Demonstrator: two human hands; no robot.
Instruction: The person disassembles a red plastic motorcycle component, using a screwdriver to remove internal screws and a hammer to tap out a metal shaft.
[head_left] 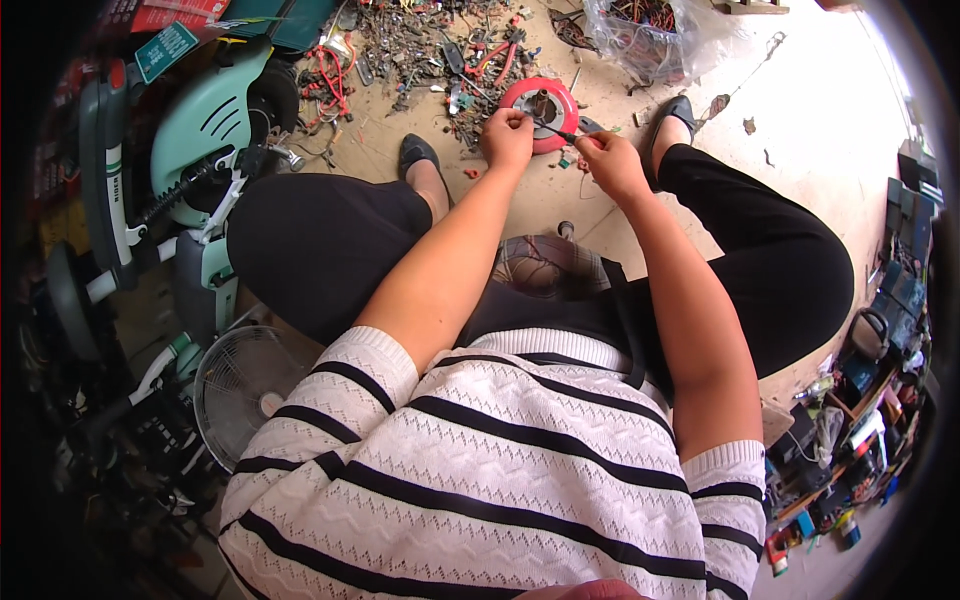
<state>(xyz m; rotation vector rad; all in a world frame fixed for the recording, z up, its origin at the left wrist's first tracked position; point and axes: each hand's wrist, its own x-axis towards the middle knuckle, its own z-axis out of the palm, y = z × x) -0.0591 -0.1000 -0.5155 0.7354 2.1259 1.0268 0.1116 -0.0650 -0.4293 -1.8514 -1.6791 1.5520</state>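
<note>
A red, wheel-like ring (566,97) with a grey centre lies on the floor between my feet. A short brownish cylinder (541,103) stands at its middle. My right hand (612,165) is closed round the dark handle of a thin-shafted tool that looks like a screwdriver (567,136). Its shaft slants up and left toward my left fingers, over the ring. My left hand (507,138) is pinched shut at the ring's left side, near the tool's tip. What those fingers hold is too small to make out.
Beyond the ring spreads a heap of small scrap parts (405,60), with red-handled pliers (507,58) and red wires (333,80). A clear plastic bag (650,45) of wires lies far right. A green scooter (205,130) and a fan (245,385) stand left; cluttered shelves (850,410) stand right.
</note>
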